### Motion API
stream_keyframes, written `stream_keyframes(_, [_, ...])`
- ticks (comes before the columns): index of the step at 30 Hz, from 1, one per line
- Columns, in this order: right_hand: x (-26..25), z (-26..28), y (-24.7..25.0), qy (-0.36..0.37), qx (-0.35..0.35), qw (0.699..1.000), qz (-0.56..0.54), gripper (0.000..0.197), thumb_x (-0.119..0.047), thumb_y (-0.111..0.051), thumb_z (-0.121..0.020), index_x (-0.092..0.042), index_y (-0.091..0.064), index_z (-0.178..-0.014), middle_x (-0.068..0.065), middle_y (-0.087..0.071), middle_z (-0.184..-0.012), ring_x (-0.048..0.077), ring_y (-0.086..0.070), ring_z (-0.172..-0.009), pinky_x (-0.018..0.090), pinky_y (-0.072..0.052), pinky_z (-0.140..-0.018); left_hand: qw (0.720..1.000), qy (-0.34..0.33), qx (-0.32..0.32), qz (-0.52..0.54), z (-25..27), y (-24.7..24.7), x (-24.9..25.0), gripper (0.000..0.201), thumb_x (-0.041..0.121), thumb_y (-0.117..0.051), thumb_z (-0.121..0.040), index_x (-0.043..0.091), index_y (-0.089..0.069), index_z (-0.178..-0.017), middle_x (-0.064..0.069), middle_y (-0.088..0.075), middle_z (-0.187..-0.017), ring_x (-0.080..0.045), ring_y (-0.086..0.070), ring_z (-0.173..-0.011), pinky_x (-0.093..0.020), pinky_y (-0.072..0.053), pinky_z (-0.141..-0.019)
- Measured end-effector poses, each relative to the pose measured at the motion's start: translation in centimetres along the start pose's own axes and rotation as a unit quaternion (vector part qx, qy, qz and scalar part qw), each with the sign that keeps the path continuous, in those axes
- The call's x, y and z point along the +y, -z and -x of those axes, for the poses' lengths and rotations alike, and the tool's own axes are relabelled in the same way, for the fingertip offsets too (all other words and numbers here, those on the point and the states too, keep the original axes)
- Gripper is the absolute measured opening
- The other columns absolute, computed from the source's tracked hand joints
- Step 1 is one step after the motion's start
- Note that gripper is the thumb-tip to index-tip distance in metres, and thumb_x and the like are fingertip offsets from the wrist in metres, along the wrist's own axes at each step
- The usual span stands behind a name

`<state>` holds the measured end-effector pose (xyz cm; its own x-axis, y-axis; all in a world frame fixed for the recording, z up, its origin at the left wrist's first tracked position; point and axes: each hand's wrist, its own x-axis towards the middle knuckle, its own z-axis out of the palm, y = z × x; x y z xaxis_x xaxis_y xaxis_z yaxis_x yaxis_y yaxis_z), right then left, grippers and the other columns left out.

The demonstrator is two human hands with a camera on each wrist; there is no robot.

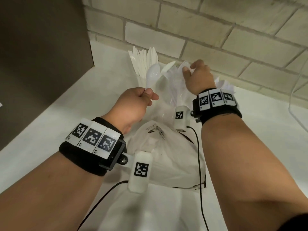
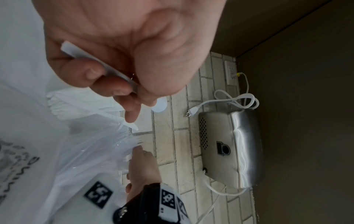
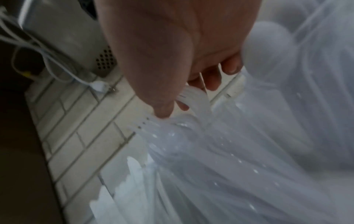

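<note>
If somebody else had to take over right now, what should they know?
Left hand holds a white spoon by its handle.
Right hand pinches the forks at their tips.
Knives stand fanned by the brick wall; a plastic bag lies on the counter.
Done: knives and forks grouped.
Left: the spoon probably needs putting in its place.

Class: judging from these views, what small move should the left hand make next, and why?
Probably carry the spoon rightward past the forks: the left hand pinches its handle near the knives, while rounded spoon bowls seem to lie beyond the right hand.
</note>
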<state>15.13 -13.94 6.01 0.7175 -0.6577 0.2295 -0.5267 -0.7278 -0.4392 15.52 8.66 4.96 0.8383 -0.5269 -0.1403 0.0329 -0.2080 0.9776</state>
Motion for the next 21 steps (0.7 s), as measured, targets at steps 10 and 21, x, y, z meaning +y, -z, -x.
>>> stream_keyframes(10, [-2.0, 1.3, 1.7, 0.02, 0.046, 0.992, 0.117, 0.058, -0.055, -0.027, -0.098, -0.021, -0.034, -0.145, 0.012, -0.039, -0.14, 0.032, -0.039, -0.128, 0.045, -0.033, -0.102, 0.999, 0.004, -0.027, -0.018, 0.3, -0.2, -0.1, 0.029, 0.029, -0.038, -0.101, 0.027, -0.067, -0.095, 0.004, -0.053, -0.084, -0.015, -0.041, -0.06, -0.025, -0.038, -0.057])
stream_keyframes(21, [-1.5, 11.5, 6.7, 0.09, -0.083, 0.955, -0.269, 0.012, -0.014, -0.049, -0.098, -0.02, -0.06, -0.098, 0.016, -0.071, -0.09, 0.012, -0.055, -0.045, 0.029, -0.044, -0.054, 0.977, -0.089, -0.096, -0.171, 2.3, -2.1, -0.1, 0.032, 0.045, -0.061, -0.086, 0.026, -0.052, -0.111, 0.005, -0.055, -0.103, -0.01, -0.057, -0.092, -0.029, -0.048, -0.079])
